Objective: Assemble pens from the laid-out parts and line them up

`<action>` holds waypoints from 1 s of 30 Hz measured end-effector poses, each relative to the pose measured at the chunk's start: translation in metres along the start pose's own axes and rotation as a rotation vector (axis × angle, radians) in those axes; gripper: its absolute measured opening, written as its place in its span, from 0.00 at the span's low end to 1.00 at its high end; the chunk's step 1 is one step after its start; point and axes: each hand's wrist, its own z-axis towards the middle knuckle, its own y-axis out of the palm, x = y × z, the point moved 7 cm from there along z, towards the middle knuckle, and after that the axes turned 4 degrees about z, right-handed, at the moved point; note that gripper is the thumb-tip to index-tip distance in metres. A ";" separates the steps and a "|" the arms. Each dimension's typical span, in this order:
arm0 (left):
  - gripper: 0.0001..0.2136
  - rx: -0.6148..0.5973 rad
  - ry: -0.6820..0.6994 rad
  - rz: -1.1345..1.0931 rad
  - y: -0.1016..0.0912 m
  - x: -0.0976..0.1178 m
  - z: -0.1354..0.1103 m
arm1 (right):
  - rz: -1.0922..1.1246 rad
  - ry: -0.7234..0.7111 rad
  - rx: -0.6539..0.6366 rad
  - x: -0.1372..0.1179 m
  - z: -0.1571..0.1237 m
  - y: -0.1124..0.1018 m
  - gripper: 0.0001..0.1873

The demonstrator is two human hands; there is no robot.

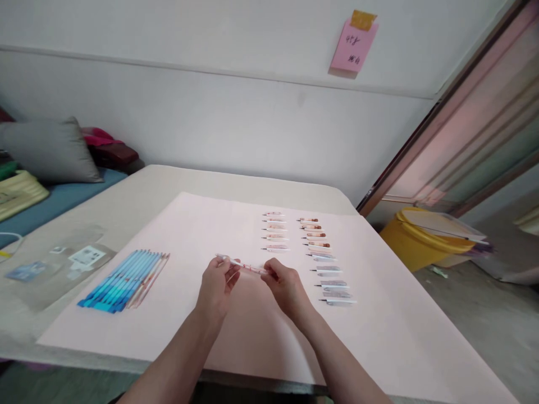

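Observation:
A white pen with small red markings (251, 268) is held nearly level above the pale pink sheet (219, 224). My left hand (219, 279) is closed around its left part, with the pale tip sticking out past the fingers. At the other end, my right hand (283, 279) pinches the pen between thumb and fingers. To the left lies a row of blue pens (120, 280), with a few reddish-white pens (148, 280) along its right side. Beyond my right hand are two columns of slim pens with dark tips: a pale column (275, 230) and a brown-to-grey column (322, 244).
The sheet covers most of a cream table (236, 178) against the wall. A clear plastic bag (63, 261) lies at the table's left. A grey cushion (50, 151) rests behind it. A yellow bin (421, 241) stands on the floor at right. A pink note (353, 47) hangs above.

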 end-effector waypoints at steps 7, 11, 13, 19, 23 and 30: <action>0.09 -0.032 -0.012 0.077 0.002 -0.001 -0.005 | 0.029 0.009 0.039 0.001 -0.005 0.000 0.03; 0.10 -0.035 -0.029 0.067 0.003 -0.002 -0.006 | 0.065 0.020 0.088 0.003 -0.006 -0.001 0.05; 0.09 -0.035 -0.028 0.066 0.003 -0.003 -0.006 | 0.092 0.030 0.108 0.005 -0.006 0.000 0.05; 0.10 -0.069 0.034 0.108 0.006 0.002 -0.007 | 0.283 0.125 0.109 0.017 -0.004 0.007 0.03; 0.09 -0.103 0.089 0.153 0.010 0.010 -0.010 | 0.432 0.202 0.050 0.022 -0.004 0.014 0.02; 0.10 -0.154 0.138 0.185 0.014 0.023 -0.011 | 0.254 0.132 -0.013 0.007 -0.010 0.019 0.15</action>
